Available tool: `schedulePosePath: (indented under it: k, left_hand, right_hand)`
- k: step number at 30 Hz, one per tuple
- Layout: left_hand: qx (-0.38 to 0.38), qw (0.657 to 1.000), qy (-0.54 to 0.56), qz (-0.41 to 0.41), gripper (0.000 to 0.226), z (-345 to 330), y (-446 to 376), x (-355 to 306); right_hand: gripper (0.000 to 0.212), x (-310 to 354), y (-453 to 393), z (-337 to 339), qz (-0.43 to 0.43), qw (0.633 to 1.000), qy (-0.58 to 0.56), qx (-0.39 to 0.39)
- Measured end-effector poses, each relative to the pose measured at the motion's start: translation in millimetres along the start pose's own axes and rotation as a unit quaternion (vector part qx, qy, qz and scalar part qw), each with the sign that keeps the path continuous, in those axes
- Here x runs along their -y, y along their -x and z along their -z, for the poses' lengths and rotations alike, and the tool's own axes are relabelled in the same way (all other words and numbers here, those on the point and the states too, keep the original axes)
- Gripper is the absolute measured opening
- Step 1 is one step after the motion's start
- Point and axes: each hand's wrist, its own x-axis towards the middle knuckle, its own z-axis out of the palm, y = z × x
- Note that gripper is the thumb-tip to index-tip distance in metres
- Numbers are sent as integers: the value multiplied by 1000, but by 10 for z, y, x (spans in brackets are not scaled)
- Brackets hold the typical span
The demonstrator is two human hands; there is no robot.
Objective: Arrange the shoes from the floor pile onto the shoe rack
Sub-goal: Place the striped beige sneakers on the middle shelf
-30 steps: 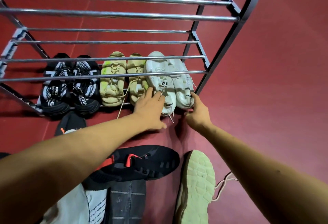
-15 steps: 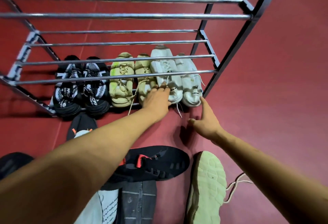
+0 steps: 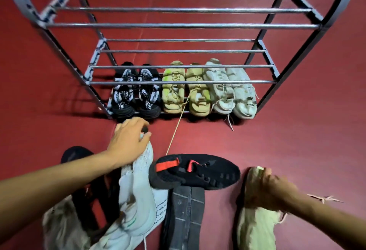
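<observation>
Bottom shelf of the shoe rack [image 3: 178, 82] holds three pairs, side by side. Step in hand: picking the next shoes from the floor pile. Left hand [image 3: 128, 143] has its fingers curled round the top of a white sneaker [image 3: 138, 188]. Right hand [image 3: 265, 188] is closed on a pale green sneaker [image 3: 255, 228] lying sole-up. Next move, judged: lift both clear and set them on a free upper shelf.

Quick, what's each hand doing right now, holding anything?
Left hand: closed on the toe of a white shoe in the floor pile.
Right hand: closed on a pale green shoe on the floor.
</observation>
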Motion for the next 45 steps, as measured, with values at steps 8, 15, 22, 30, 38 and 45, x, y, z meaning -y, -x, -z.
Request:
schedulePosePath:
  k: [8, 15, 22, 30, 38, 45]
  left_hand:
    - [187, 960, 4, 209, 46, -30, 511, 291]
    - [138, 919, 117, 349, 80, -156, 559, 218]
    - [125, 911, 151, 364, 74, -118, 561, 218]
    - [130, 871, 281, 382, 32, -129, 627, 441]
    - [149, 888, 334, 279, 11, 221, 365, 302]
    - [203, 910, 298, 203, 11, 274, 367, 208]
  right_hand:
    - [22, -225, -71, 70, -35, 960, -271, -65]
    - [35, 158, 51, 642, 109, 822, -542, -137]
    - [27, 942, -346, 800, 189, 775, -603, -33]
    - [32, 1051, -386, 607, 106, 795, -597, -16]
    - [65, 915, -328, 376, 109, 814, -569, -24]
    - [72, 844, -92, 104, 147, 753, -638, -66]
